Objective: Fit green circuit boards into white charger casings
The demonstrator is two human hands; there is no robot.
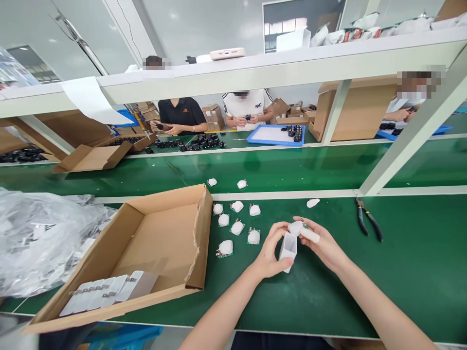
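Observation:
My left hand (272,253) is closed around a white plastic charger housing (288,248), a hollow box whose open end faces up. Just above that opening, my right hand (323,243) pinches a small circuit board with a white cover (295,228); my fingers hide part of it. A white, finger-shaped covering (310,235) shows at the right hand, probably over the thumb. To the left of my hands lie several similar white-topped green circuit boards (225,248), spread out on the green bench (284,311).
An open cardboard box (160,233) at left holds several white chargers with metal prongs (120,289). Beyond it lies a clear plastic bag (40,238) of white parts. Black-handled pliers (368,218) rest at right. A shelf (233,73) crosses above; co-workers (182,116) sit opposite.

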